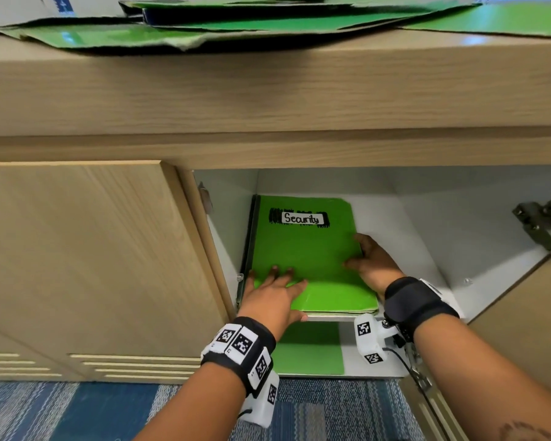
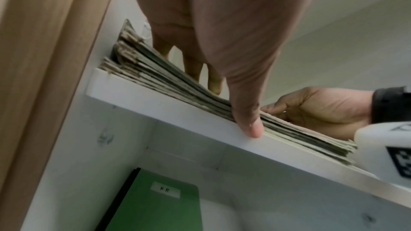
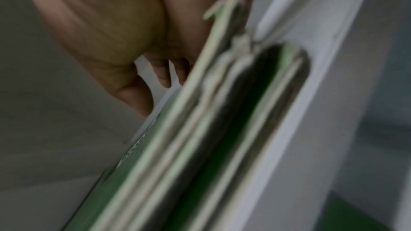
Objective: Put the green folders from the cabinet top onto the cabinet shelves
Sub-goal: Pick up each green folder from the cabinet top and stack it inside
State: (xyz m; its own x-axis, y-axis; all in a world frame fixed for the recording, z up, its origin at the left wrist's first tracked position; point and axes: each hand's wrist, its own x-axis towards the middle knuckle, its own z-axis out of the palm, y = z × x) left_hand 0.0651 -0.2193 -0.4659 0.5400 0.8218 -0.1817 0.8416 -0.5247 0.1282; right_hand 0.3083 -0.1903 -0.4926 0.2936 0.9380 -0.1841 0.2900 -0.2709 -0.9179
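L hand point(image 1: 272, 292) flat atop folder stack point(image 1: 303, 249), R hand point(image 1: 374, 265) flat at its side, neither gripping; rec. squaring edges, seating fully on shelf point(image 1: 392, 227).

My left forearm point(image 1: 204, 405) reached forward from the lower middle and my right forearm point(image 1: 477, 361) came in from the lower right, both bare up to the wrist. My left hand point(image 1: 272, 297) lay palm down, its fingers straight, slightly spread and pointing away from me. My left thumb point(image 2: 249, 120) was stretched out straight with its tip turned downward. My right hand point(image 1: 374, 265) sat near it, not touching it, and stood on its edge with the palm facing left. Its fingers were fairly straight and close together, and my right thumb point(image 1: 352, 265) reached leftward toward the other hand.
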